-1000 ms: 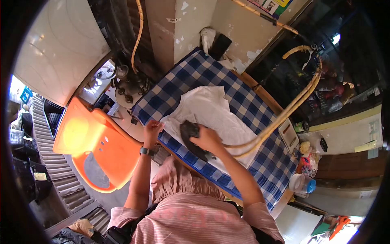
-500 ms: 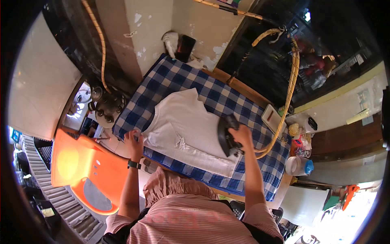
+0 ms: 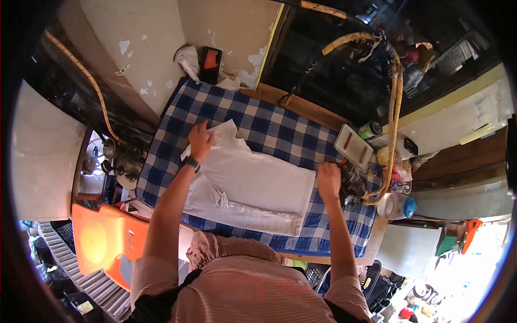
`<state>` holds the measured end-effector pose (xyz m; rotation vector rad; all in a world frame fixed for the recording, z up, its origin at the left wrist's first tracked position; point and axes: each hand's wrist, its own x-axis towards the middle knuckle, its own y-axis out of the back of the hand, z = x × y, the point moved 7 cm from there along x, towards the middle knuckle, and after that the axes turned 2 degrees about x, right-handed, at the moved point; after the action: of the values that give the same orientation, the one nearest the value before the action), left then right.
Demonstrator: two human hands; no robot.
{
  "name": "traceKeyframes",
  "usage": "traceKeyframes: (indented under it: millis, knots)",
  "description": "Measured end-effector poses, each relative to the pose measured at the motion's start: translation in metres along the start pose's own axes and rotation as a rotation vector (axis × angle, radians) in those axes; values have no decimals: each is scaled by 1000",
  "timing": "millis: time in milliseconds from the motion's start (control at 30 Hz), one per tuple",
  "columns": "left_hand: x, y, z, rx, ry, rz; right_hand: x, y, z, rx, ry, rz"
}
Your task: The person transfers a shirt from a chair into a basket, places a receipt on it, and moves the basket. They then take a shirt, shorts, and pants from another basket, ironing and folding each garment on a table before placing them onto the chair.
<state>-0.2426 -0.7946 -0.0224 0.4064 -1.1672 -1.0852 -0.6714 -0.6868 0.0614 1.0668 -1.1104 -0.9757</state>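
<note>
On checked cloth [image 3: 269, 128], left hand [image 3: 200, 144] half-open over white shirt [image 3: 261, 183], right hand [image 3: 329, 180] curled beside iron [image 3: 353, 182], both holds unclear. Careless tugs risk creases!

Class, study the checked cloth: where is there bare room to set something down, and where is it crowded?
The checked cloth lies bare between the white shirt and the wooden ledge, and between the left hand and the upright black object. Crowded is the right end: right hand, dark iron, tray and cord.
</note>
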Motion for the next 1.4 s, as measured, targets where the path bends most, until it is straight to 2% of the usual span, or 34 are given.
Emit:
traceKeyframes:
  millis: [33,67,100,133,167,200,267,300,367,500,567,600,667,700,733,800,833,900,933,1000,1033,1067,1100,1133,1200,1233,1267,1300,1333,1367,1400]
  knots:
    - [10,-7,11,99,90,-128,-2,-17,-14,81,121,70]
    - [18,-7,18,200,181,-254,-3,-35,-17,91,124,63]
    - [30,-4,16,210,187,-260,-3,-49,-18,165,115,70]
    - [38,-17,14,39,194,-490,-3,-57,-20,239,107,78]
    - [36,-25,14,-136,202,-715,-4,-66,-14,214,70,-39]
    - [35,-17,10,-124,212,-718,-7,-57,-18,227,77,-42]
    - [40,18,22,-636,97,-529,-21,-29,-17,289,-40,20]
    - [38,47,35,-668,108,-587,-30,-19,-22,303,-36,12]
    - [11,79,29,-605,75,-620,-54,11,-34,345,92,225]
    - [-61,114,14,-463,5,-785,-111,-6,-40,439,118,92]
    - [-87,125,26,-649,-63,-914,-127,-4,-46,425,100,79]
    - [-90,125,27,-650,-69,-917,-128,2,-54,414,98,68]
    - [-83,125,-9,-344,255,-573,-128,7,-61,448,44,100]
    - [-84,117,-27,-267,327,-381,-125,9,-65,455,17,144]
    - [-86,102,-31,-269,319,-380,-122,12,-69,460,-10,188]
    - [-89,84,-43,61,382,-269,-118,-2,-79,484,-84,142]
    - [-92,70,-42,52,373,-268,-116,-8,-85,472,-81,171]
    - [-92,68,-46,2,501,-51,-115,-14,-95,430,-66,174]
    - [-92,62,-45,-6,494,-50,-117,-17,-95,423,-72,179]
    - [-96,68,-42,114,628,62,-129,-49,-88,325,-190,40]
    - [-96,67,-41,108,625,59,-131,-62,-82,369,-188,-29]
    - [-94,67,-36,227,524,60,-128,-54,-69,365,-188,-29]
    - [-93,67,-31,346,425,60,-120,-30,-55,289,-140,23]
    - [-91,67,-29,347,436,61,-110,-1,-40,213,-85,74]
    - [-80,80,-18,397,423,132,-88,68,-1,10,-164,214]
    - [-82,88,-13,408,434,137,-75,86,20,-17,-185,140]
    - [-82,85,4,359,260,6,-65,93,45,-45,-205,67]
    - [-88,80,23,308,88,-124,-60,71,78,80,-150,-107]
    - [-104,68,31,67,45,-151,-56,48,103,203,-93,-282]
    - [-124,57,42,-174,-1,-176,-50,46,115,212,-75,-279]
    - [-141,58,70,-149,-108,-247,-30,32,114,215,28,-407]
